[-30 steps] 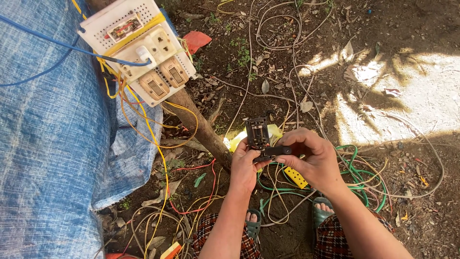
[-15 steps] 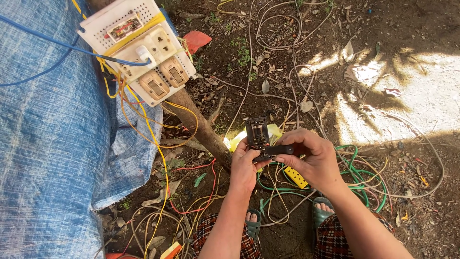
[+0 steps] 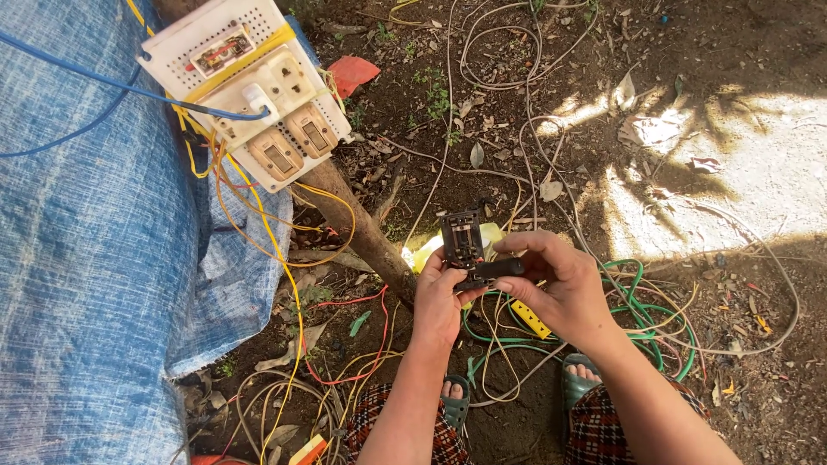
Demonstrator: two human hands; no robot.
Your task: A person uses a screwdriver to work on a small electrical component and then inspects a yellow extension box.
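Both hands meet over the bare soil ground (image 3: pixel 689 52), and we note the items by descending size. Along the left edge of the ground lies the blue woven tarpaulin (image 3: pixel 86 258). Above it, a white perforated switchboard (image 3: pixel 250 86) sits on a wooden post (image 3: pixel 362 232). Our left hand (image 3: pixel 441 297) grips the small black rectangular switch frame (image 3: pixel 463 241); our right hand (image 3: pixel 560 280) pinches its lower end.

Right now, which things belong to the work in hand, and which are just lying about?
In hand:
- small black frame-like part, held by left hand and right hand
- dark piece pinched in right fingers

Lying about:
- white switchboard
- blue tarp
- green cable
- loose wires
- dry leaves
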